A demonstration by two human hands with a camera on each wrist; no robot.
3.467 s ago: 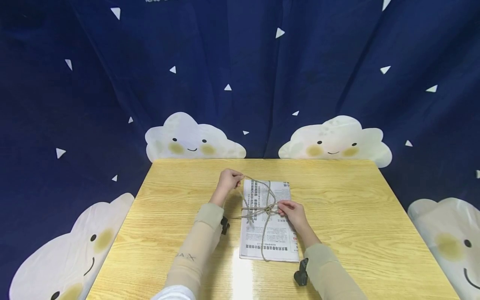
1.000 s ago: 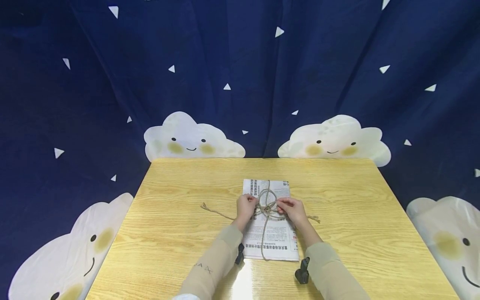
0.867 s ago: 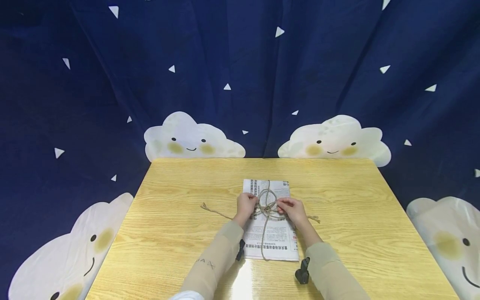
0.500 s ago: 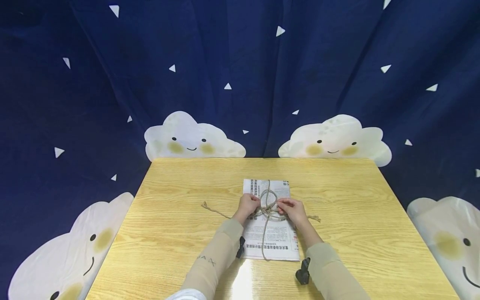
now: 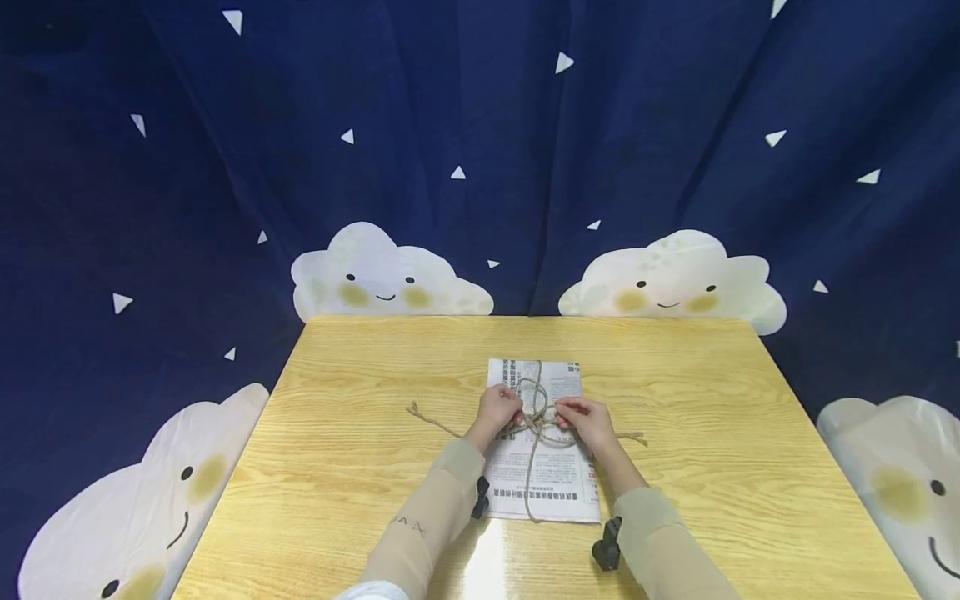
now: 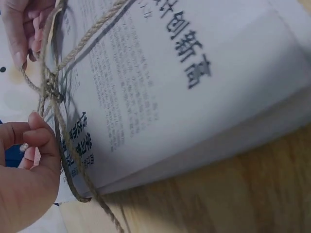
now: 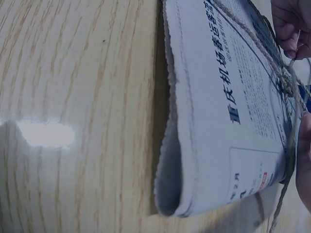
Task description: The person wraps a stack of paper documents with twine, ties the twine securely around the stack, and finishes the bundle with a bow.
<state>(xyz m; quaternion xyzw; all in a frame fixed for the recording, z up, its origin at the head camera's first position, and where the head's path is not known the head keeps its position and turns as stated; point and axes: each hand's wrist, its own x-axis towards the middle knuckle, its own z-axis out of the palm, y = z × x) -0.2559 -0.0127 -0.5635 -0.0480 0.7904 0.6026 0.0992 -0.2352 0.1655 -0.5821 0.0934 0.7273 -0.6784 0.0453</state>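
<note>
A folded newspaper bundle [image 5: 551, 485] lies on the table, bound crosswise with brown twine [image 5: 532, 477]. The strands meet in a knot [image 6: 52, 90] near the middle of its top, with thin loops standing around it. My left hand [image 5: 498, 410] pinches a strand just left of the knot, its fingers curled in the left wrist view. On the right, my right hand [image 5: 588, 423] pinches a loop between thumb and fingers close to the knot. In the right wrist view the newspaper's folded edge [image 7: 175, 145] shows, and my right hand [image 7: 303, 162] is mostly cut off.
One loose twine end [image 5: 431, 419] trails left over the wooden table [image 5: 360, 375]; another end [image 5: 633, 437] sticks out to the right. A dark blue curtain [image 5: 480, 92] with white clouds hangs behind. Black wrist cameras sit on both cuffs.
My left hand has come from the newspaper's far left corner to the knot. Loops now stand at the knot, and a loose end lies left. My right hand has stayed almost in place.
</note>
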